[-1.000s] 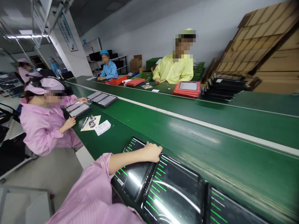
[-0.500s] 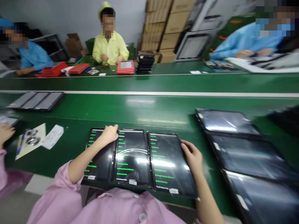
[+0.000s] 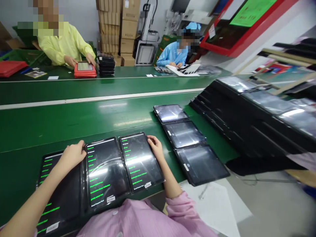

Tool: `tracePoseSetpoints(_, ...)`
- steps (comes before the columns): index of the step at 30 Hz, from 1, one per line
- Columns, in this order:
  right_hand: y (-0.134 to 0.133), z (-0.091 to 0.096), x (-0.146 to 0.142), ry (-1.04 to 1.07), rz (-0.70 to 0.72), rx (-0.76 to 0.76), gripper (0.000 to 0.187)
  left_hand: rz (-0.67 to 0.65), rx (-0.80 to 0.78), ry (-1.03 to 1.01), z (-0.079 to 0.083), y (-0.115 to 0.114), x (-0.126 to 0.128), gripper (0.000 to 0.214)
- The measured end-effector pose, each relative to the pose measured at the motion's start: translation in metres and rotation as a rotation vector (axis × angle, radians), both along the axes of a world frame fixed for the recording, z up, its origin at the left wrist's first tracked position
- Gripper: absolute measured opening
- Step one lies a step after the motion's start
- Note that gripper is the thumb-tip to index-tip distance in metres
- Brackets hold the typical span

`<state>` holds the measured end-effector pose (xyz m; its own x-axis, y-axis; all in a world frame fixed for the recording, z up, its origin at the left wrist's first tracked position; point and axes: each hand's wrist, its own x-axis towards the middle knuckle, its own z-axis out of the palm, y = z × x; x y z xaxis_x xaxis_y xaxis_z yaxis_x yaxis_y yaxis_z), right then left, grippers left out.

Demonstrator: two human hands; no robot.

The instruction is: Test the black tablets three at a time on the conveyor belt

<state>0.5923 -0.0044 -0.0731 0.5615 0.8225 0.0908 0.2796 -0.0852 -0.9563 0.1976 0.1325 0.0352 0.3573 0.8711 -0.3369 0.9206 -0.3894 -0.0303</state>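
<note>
Three tablets stand side by side before me with lit black screens and green text lines: a left tablet [image 3: 63,194], a middle tablet [image 3: 106,171] and a right tablet [image 3: 140,158]. Across the left tablet reaches my left hand [image 3: 74,154], its fingers closed at the upper left edge of the middle tablet. My right hand [image 3: 156,147] grips the upper right edge of the right tablet, thumb at the side and other fingers partly hidden. Three dark-screened tablets [image 3: 184,134] lie in a row to the right.
A black sloped stand [image 3: 217,115] bears more tablets at the right. White paper [image 3: 212,204] lies below the table's edge. Across the green table [image 3: 61,118], a person in yellow [image 3: 71,42] handles a red stack [image 3: 85,70] beside stacked black devices [image 3: 106,65]; another person wears blue [image 3: 170,54].
My view has swung to the right, so the tablets appear farther left and the black stand shows. Both hands keep their places on the tablets. The person in yellow now touches the red stack.
</note>
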Motion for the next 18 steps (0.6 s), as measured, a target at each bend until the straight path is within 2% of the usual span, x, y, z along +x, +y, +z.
tracePoseSetpoints(18, -0.0001, -0.0018, -0.0015, 0.042, 0.0, 0.025, 0.043, -0.022, 0.026, 0.019, 0.0012, 0.0005, -0.0003, 0.034)
